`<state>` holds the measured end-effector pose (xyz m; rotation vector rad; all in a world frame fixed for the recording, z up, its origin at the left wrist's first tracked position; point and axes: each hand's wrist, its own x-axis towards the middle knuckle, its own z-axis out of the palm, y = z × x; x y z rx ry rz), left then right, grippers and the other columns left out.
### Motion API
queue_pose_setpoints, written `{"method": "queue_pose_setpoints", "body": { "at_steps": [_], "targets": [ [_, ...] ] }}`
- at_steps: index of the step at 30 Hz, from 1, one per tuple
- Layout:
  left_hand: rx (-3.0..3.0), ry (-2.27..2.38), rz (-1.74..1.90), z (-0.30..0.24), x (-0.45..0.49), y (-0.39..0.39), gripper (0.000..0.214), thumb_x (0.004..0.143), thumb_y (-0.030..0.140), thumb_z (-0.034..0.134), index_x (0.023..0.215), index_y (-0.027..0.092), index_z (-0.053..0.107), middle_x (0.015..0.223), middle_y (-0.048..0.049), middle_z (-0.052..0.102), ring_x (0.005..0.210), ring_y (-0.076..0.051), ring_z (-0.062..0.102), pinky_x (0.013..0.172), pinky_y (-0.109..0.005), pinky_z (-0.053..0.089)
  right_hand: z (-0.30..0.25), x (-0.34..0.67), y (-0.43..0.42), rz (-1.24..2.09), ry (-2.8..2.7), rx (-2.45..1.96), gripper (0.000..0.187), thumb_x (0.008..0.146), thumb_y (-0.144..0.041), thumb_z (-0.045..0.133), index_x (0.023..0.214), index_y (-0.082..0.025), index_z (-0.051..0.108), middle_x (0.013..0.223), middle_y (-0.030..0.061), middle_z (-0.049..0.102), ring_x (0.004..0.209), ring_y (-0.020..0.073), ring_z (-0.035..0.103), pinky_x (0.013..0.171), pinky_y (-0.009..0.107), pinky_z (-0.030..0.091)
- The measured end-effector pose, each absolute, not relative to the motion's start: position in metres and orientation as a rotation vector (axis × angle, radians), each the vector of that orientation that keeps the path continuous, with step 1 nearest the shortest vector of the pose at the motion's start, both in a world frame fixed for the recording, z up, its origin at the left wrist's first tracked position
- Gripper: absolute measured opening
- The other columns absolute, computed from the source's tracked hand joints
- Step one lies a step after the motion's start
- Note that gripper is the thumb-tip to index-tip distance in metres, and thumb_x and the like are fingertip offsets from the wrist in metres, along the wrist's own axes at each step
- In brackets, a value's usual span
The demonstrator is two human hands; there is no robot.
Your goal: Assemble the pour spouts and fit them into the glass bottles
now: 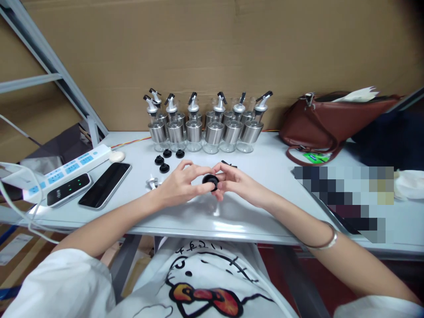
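Both hands, the left hand (180, 183) and right hand (236, 182), pinch one black cap (210, 180) together above the tabletop (265, 198), just before the row of bottles (205, 128).

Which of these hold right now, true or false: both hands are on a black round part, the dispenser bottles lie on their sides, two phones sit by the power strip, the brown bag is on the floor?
1. Both the left hand and right hand hold the black round part. True.
2. The dispenser bottles lie on their sides. False: they stand upright in rows.
3. Two phones sit by the power strip. True.
4. The brown bag is on the floor. False: it rests on the table.
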<state>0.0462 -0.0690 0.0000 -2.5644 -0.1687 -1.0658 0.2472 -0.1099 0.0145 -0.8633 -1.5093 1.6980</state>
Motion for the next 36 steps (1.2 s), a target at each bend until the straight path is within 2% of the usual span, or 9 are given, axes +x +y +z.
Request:
{"method": "queue_pose_setpoints", "body": {
  "at_steps": [4,10,17,23,26,32,36],
  "targets": [
    [-2.569,-0.149,-1.086,0.0001,0.0455,-0.0697,0.016,0.09,0.012,0.047,0.1,0.024,0.047,0.105,-0.0071,0.064,0.089,-0.013,0.06,0.081,-0.034,0.043,0.0143,0.2478,-0.1113,1.726,-1.536,-0.848,0.021,0.073,-0.023,0.056,0.089,-0.019,0.044,0.06,-0.006,0.06,0.053,0.0092,0.056,0.059,0.026,0.045],
    [-2.574,-0.17,-1.095,0.0028,0.0451,-0.0711,0.014,0.091,0.012,0.047,0.101,0.022,0.046,0.102,-0.0066,0.068,0.085,-0.012,0.062,0.081,-0.033,0.043,0.0144,0.249,-0.1116,1.752,-1.53,-0.876,0.028,0.074,-0.028,0.057,0.098,-0.018,0.047,0.061,-0.0055,0.06,0.052,0.0094,0.056,0.058,0.027,0.047],
    [-2.602,-0.159,-1.099,0.0034,0.0473,-0.0729,0.007,0.096,0.019,0.041,0.098,0.021,0.047,0.099,-0.0064,0.07,0.08,-0.01,0.063,0.08,-0.031,0.042,0.0135,0.2496,-0.1116,1.75,-1.571,-0.922,0.022,0.075,-0.03,0.057,0.092,-0.018,0.049,0.059,-0.0046,0.061,0.048,0.009,0.056,0.051,0.023,0.044],
    [-2.661,-0.125,-1.06,0.0011,0.0456,-0.0721,0.008,0.095,0.017,0.041,0.101,0.021,0.045,0.103,-0.0078,0.07,0.083,-0.011,0.065,0.082,-0.033,0.042,0.017,0.2489,-0.114,1.764,-1.598,-0.913,0.02,0.074,-0.029,0.056,0.088,-0.019,0.048,0.056,-0.0049,0.063,0.046,0.0093,0.057,0.051,0.023,0.045],
    [-2.633,-0.123,-1.04,0.0001,0.0453,-0.0718,0.009,0.095,0.018,0.041,0.101,0.023,0.046,0.103,-0.0059,0.069,0.079,-0.011,0.063,0.081,-0.033,0.041,0.0156,0.2491,-0.114,1.773,-1.601,-0.895,0.019,0.072,-0.025,0.054,0.088,-0.019,0.047,0.056,-0.0057,0.063,0.047,0.0095,0.058,0.053,0.024,0.046],
    [-2.485,-0.119,-1.061,0.0003,0.0444,-0.0706,0.021,0.085,0.014,0.055,0.1,0.028,0.05,0.095,0.0,0.061,0.087,-0.013,0.058,0.083,-0.032,0.041,0.0127,0.2499,-0.1132,1.728,-1.662,-0.82,0.014,0.074,-0.02,0.053,0.086,-0.019,0.047,0.057,-0.0048,0.064,0.051,0.0103,0.059,0.054,0.023,0.046],
    [-2.465,-0.089,-1.008,0.0024,0.0438,-0.0708,0.021,0.084,0.012,0.054,0.096,0.029,0.05,0.094,0.0017,0.057,0.088,-0.011,0.056,0.084,-0.031,0.041,0.0122,0.2492,-0.1142,1.739,-1.654,-0.793,0.014,0.073,-0.018,0.053,0.085,-0.019,0.046,0.058,-0.0048,0.064,0.051,0.0096,0.058,0.054,0.023,0.046]
  ]
}}
